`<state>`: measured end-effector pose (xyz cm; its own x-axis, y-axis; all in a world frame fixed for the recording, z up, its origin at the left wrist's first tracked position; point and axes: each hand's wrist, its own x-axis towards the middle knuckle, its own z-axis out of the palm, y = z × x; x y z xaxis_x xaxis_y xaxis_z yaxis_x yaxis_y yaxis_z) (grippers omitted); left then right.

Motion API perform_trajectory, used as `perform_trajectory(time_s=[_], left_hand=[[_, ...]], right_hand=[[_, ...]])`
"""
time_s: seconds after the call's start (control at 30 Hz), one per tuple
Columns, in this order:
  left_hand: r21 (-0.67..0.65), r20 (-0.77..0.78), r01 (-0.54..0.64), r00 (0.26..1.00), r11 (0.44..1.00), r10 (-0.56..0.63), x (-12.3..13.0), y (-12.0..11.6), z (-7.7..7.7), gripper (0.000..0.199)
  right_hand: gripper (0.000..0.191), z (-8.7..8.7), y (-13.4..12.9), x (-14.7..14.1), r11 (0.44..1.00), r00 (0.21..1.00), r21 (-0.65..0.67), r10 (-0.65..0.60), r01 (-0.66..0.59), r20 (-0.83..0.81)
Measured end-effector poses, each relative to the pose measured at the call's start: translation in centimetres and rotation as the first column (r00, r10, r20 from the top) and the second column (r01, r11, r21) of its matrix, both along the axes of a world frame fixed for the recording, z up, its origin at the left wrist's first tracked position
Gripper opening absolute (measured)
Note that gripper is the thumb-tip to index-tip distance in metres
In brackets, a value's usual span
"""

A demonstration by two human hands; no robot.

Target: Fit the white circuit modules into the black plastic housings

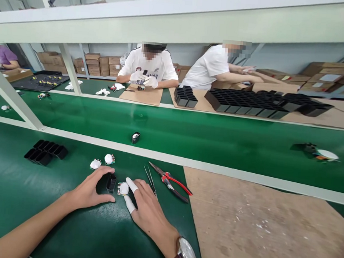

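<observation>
My left hand [93, 188] curves around a small black case [111, 183] on the green table, thumb and index finger spread apart on either side of it. Just right of the case lies a small circuit board with a round white top [124, 188]. My right hand [143, 200], with white covers on thumb and index finger and a watch at the wrist, has these two fingertips at the board's right side. Whether they press on it is hard to tell. Two similar white-topped parts [96, 164] [109, 159] lie behind my left hand.
Tweezers [150, 178] and red-handled pliers [171, 182] lie right of my hands, beside a cardboard sheet [259, 229]. Black cases [46, 152] stand at left. Beyond a white rail, a green belt [207, 136] carries parts. Several people work across it.
</observation>
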<state>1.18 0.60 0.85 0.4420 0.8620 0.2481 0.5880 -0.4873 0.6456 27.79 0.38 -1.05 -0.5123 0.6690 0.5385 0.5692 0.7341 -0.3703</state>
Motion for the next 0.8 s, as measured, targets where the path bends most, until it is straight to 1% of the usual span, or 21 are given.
perform_trajectory(time_s=[0.07,0.13,0.27,0.33,0.4,0.47,0.57,0.6,0.63,0.7,0.77,0.8], left_hand=[[-0.047,0.006,-0.009,1.000,0.999,0.010,0.0,-0.2,0.0,0.079],[-0.057,0.019,-0.002,1.000,0.998,0.003,0.0,-0.3,-0.1,0.076],[0.000,0.012,-0.026,1.000,1.000,0.026,0.1,-0.4,-0.9,0.073],[0.038,-0.017,-0.049,0.999,0.998,0.049,0.1,-0.5,-1.1,0.075],[0.046,-0.053,-0.059,0.997,0.997,0.061,0.1,-0.5,-1.0,0.076],[0.007,-0.081,-0.056,0.995,0.998,0.056,0.1,-0.5,-0.6,0.080],[-0.113,-0.069,-0.014,0.998,0.993,0.006,0.0,-0.5,0.4,0.091],[-0.156,-0.052,0.010,0.998,0.988,-0.018,0.0,-0.5,0.6,0.089],[-0.191,-0.033,0.036,0.999,0.981,-0.043,0.1,-0.5,0.8,0.084],[-0.225,-0.005,0.079,0.997,0.971,-0.082,0.3,-0.4,1.0,0.066],[-0.199,0.008,0.097,0.995,0.975,-0.098,0.6,-0.4,1.0,0.052],[-0.171,0.011,0.096,0.995,0.981,-0.096,0.7,-0.4,1.0,0.049]], right_hand=[[0.050,0.1,-0.1,-0.1,1.000,0.998,0.015,-0.022,0.023,-0.060],[0.047,0.5,-0.2,-0.2,0.998,0.990,0.033,-0.040,0.045,-0.133],[0.049,1.8,-0.6,-0.3,0.998,0.969,0.048,-0.038,0.051,-0.246],[0.049,2.3,-0.9,-0.4,0.997,0.968,0.059,-0.026,0.042,-0.251],[0.049,2.5,-1.0,-0.4,0.997,0.971,0.068,-0.024,0.041,-0.239],[0.049,2.5,-1.1,-0.3,0.996,0.971,0.071,-0.028,0.047,-0.237],[0.049,2.3,-0.9,-0.2,0.996,0.966,0.074,-0.032,0.053,-0.258],[0.049,2.3,-0.9,-0.2,0.996,0.964,0.073,-0.031,0.052,-0.264],[0.050,2.3,-0.9,-0.2,0.996,0.963,0.072,-0.029,0.050,-0.268],[0.051,2.3,-1.1,-0.3,0.997,0.962,0.068,-0.020,0.040,-0.271],[0.053,2.4,-1.2,-0.5,0.997,0.960,0.068,-0.009,0.029,-0.278],[0.054,2.4,-1.3,-0.6,0.997,0.959,0.070,-0.003,0.024,-0.283]])
